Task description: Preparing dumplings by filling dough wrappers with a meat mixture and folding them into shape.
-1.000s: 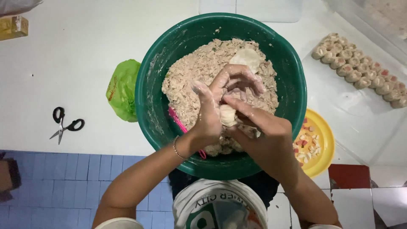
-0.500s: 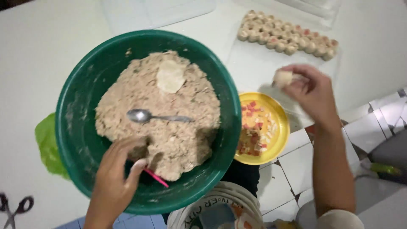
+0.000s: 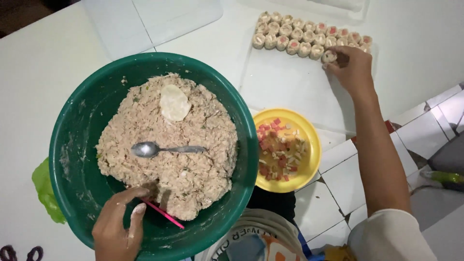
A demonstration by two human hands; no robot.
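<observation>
white table (image 3: 58,77) bears green bowl (image 3: 77,193), yellow dish (image 3: 311,145).
</observation>
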